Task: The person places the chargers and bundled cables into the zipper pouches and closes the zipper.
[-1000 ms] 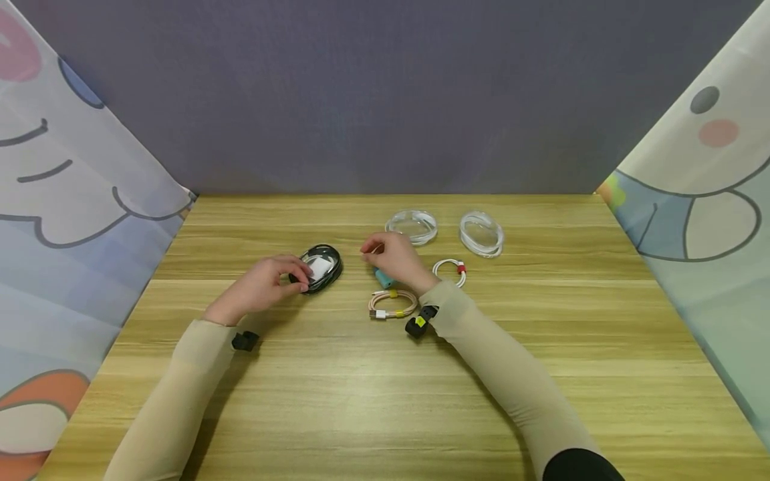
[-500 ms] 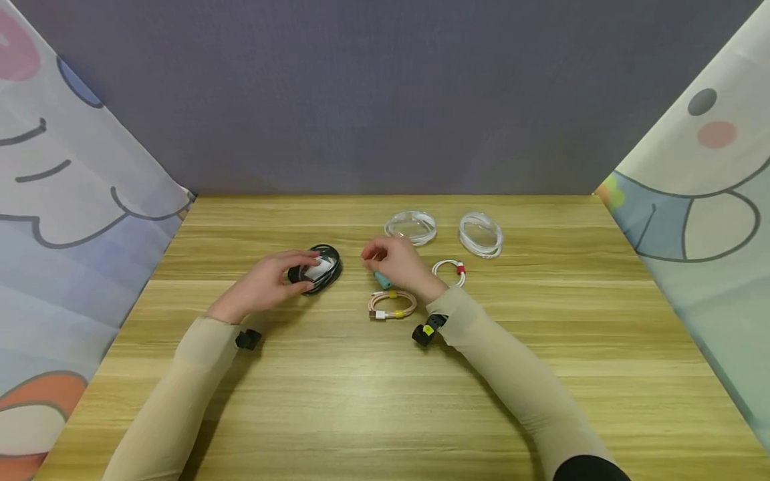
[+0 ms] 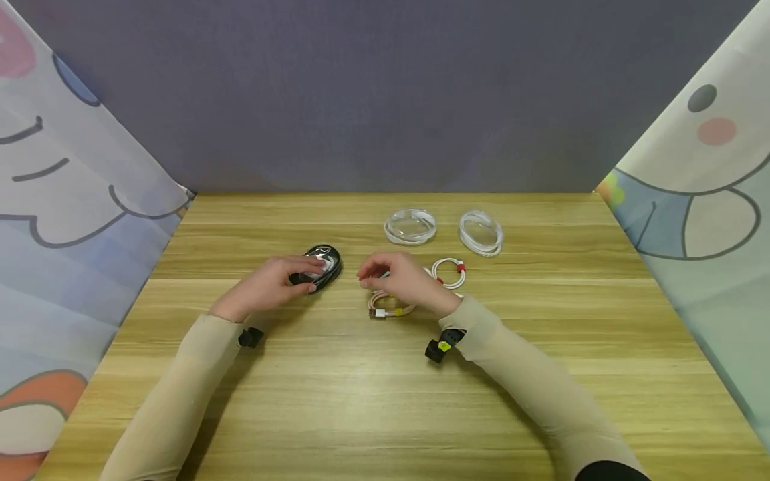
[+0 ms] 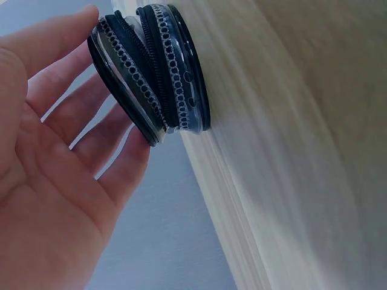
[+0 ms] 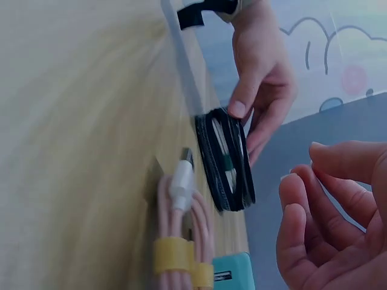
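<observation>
My left hand point(image 3: 265, 286) lies over a round black zip case point(image 3: 330, 265) with a clear top. Straight fingers rest on the lid, with the thumb at its near edge. Side-on in the left wrist view, the case point(image 4: 158, 72) shows its zip teeth parted. Through that gap the right wrist view shows something white inside the case point(image 5: 208, 151). My right hand point(image 3: 409, 279) hovers above a coiled pink cable point(image 3: 380, 313) with yellow ties, its fingers loosely bent and holding nothing. A teal block with a slot point(image 5: 234, 273) sits beside that cable, mostly hidden by the right hand in the head view.
Behind the right hand lies a white cable point(image 3: 460, 267) bound with red ties. Two coils of white cable in clear wrapping, a left one point(image 3: 410, 239) and a right one point(image 3: 486, 250), sit farther back. A grey panel point(image 3: 385, 100) rises at the table's far edge.
The left fingers have slid farther over the case, whose clear top now looks glossier and flatter. The right hand has drawn back toward the near side, now overlapping the pink cable.
</observation>
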Demonstrator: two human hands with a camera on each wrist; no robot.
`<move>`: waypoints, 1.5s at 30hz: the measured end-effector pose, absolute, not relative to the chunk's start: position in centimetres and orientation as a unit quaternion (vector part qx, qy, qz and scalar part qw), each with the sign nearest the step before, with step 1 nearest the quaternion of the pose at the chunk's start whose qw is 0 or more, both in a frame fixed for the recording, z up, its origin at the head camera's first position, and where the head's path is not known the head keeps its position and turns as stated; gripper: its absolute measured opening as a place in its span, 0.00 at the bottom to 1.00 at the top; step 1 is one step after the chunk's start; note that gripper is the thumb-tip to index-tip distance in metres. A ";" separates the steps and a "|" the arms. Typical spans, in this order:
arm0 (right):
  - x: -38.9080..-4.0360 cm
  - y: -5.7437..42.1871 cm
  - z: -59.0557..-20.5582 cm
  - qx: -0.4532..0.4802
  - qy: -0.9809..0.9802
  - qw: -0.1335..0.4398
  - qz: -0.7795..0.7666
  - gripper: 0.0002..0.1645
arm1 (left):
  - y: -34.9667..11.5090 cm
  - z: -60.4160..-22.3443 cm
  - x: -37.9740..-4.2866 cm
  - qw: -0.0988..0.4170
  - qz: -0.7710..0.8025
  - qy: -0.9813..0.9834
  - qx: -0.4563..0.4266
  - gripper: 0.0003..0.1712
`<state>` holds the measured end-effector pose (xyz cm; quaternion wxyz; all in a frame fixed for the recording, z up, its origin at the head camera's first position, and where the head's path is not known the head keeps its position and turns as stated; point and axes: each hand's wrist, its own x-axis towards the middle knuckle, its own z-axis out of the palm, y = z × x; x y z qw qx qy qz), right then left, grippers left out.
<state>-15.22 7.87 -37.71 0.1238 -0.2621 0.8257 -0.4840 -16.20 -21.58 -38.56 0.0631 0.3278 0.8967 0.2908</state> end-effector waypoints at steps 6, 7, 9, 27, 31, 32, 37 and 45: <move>-13.8 8.6 -38.1 -0.281 0.807 0.160 -0.494 0.08 | -21.6 -38.9 -16.1 0.064 0.290 0.895 0.333 0.18; -13.5 8.7 -38.2 -0.281 0.799 0.171 -0.503 0.09 | -21.7 -38.9 -16.1 0.065 0.291 0.894 0.334 0.18; -12.8 8.9 -38.4 -0.277 0.783 0.194 -0.522 0.11 | -21.7 -39.0 -16.2 0.068 0.290 0.893 0.338 0.19; -9.1 9.0 -41.1 -0.287 0.712 0.297 -0.567 0.21 | -21.8 -38.8 -16.4 0.128 0.336 0.858 0.367 0.21; -9.2 9.1 -41.3 -0.289 0.715 0.280 -0.572 0.22 | -21.8 -38.8 -16.4 0.147 0.349 0.848 0.371 0.21; -9.2 9.2 -41.4 -0.291 0.715 0.274 -0.574 0.22 | -21.8 -38.8 -16.4 0.151 0.350 0.847 0.371 0.21; -9.6 9.3 -41.4 -0.296 0.721 0.246 -0.576 0.24 | -21.8 -38.7 -16.2 0.167 0.354 0.840 0.376 0.20; -9.8 9.3 -41.5 -0.301 0.747 0.213 -0.553 0.23 | -21.6 -38.7 -15.4 0.181 0.351 0.836 0.381 0.19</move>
